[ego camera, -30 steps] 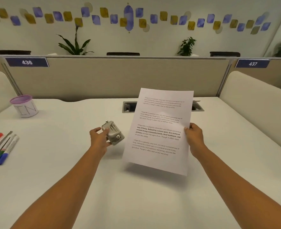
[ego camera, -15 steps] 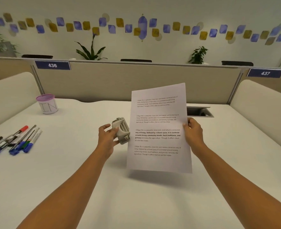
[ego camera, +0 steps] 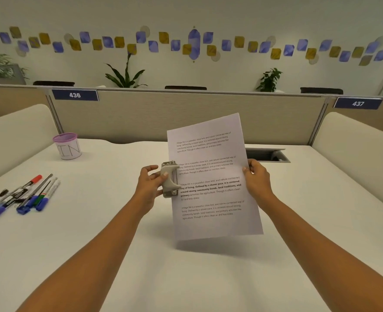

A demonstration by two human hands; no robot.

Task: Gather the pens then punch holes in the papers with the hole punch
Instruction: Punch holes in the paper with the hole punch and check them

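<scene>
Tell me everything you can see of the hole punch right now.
The hole punch is small, grey-beige, seemingly metal, with a curved lever over a flat base. It is held in the air above the table, turned on its side, gripped by the left hand. Its slot meets the left edge of the paper near mid-height; whether the edge is fully inside cannot be told.

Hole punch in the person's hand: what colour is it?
The hole punch is light grey; head view.
</scene>
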